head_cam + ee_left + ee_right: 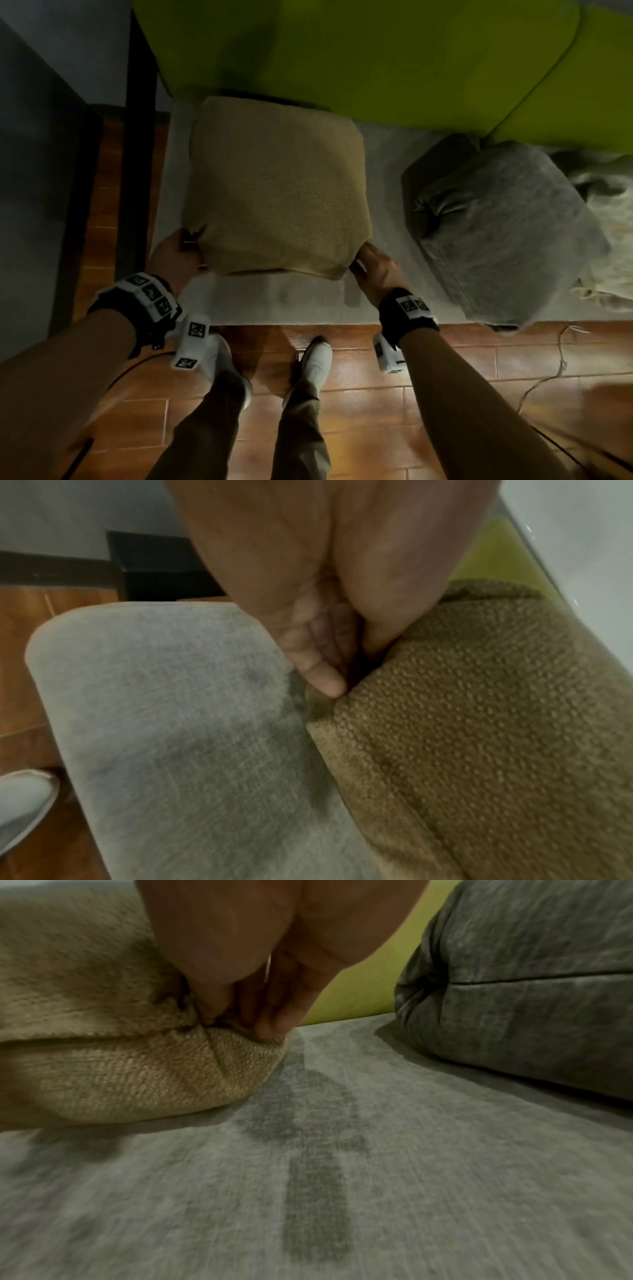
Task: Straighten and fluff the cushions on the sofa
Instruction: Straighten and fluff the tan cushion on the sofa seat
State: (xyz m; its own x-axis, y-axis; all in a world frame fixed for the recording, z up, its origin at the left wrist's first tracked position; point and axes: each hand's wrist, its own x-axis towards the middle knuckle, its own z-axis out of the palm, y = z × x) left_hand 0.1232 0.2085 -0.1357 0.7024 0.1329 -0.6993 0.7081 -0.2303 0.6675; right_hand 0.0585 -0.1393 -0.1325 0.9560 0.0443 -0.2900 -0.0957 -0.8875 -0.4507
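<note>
The tan cushion lay flat on the grey seat of the sofa, its far edge against the green backrest. Both hands were clamped on it: the left hand pinched the near left corner, the right hand pinched the near right corner, thumb and fingers bunching the fabric there. The hands were well apart, one at each corner.

The work looked to be at an early stage. This cushion seemed plump and fairly square to the seat but was lying down, not yet propped against the backrest. The grey cushion to the right sat crooked, angled toward the seat's front edge and apparently untouched. Something pale and fluffy beyond it was too blurred to identify. Judging by this, most of the straightening remained.
</note>
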